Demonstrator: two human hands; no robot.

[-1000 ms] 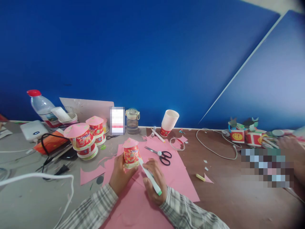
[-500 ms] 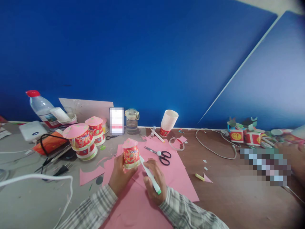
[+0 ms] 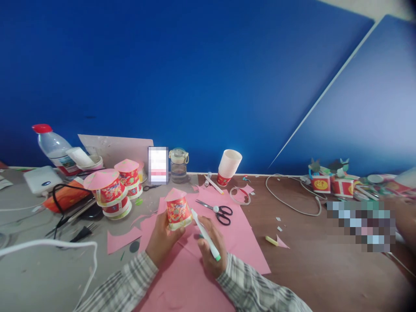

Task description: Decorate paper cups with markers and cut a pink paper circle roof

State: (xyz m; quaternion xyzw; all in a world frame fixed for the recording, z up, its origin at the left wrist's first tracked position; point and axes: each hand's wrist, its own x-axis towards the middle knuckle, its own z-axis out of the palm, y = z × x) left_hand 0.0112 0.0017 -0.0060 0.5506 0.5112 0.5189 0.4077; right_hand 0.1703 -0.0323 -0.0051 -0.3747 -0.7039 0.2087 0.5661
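My left hand (image 3: 164,238) is wrapped round the lower left side of a red patterned paper cup (image 3: 178,211). The cup stands upside down, slightly tilted, with a pink paper cone (image 3: 175,195) on its top. In my right hand (image 3: 212,249) is a white marker with a green end (image 3: 208,238). Its tip points up and left, close to the cup's right side; whether it touches I cannot tell. Both hands are above pink paper sheets (image 3: 243,247). Black-handled scissors (image 3: 221,212) lie partly open on the paper, just beyond my right hand.
Pink-roofed paper cup towers (image 3: 108,190) stand at left, near a plastic bottle (image 3: 55,147) and cables. A lidded glass jar (image 3: 178,167), a propped phone (image 3: 158,165) and stacked paper cups (image 3: 229,164) line the back. Another person's hand (image 3: 404,216) is at far right.
The marker tip has shifted slightly right, leaving a little more room beside the cup. My left hand still holds the cup. The whole view has shifted slightly.
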